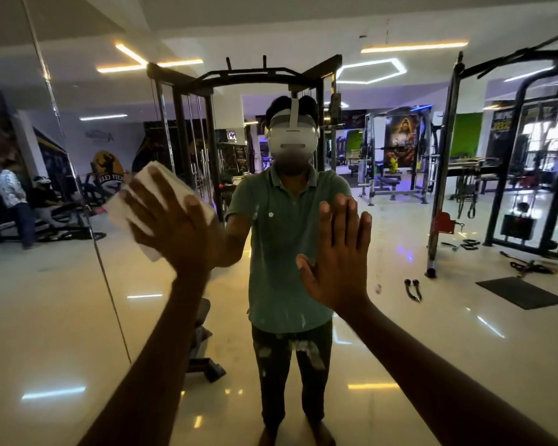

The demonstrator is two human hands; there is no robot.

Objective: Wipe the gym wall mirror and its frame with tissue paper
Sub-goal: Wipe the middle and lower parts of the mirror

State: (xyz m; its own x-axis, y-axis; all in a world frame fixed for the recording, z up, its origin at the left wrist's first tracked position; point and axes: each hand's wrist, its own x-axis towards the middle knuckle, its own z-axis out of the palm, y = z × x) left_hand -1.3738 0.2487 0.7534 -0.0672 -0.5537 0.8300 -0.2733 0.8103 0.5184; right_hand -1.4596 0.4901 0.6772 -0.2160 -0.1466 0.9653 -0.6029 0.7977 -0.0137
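Note:
The wall mirror [432,317] fills almost the whole view and reflects the gym and me standing in front of it. My left hand [171,220] presses a folded white tissue paper [136,201] flat against the glass at the upper left, fingers spread straight over it. My right hand [335,249] lies flat on the glass at the centre, fingers straight and together, holding nothing. A thin vertical seam between mirror panels [78,188] runs slanted down the left side, just left of the tissue. No outer frame shows.
The reflection shows a black cable rack [239,78] behind me, more machines at the right, a dark floor mat [522,291], loose handles on the shiny floor, and people by equipment at the far left [13,201].

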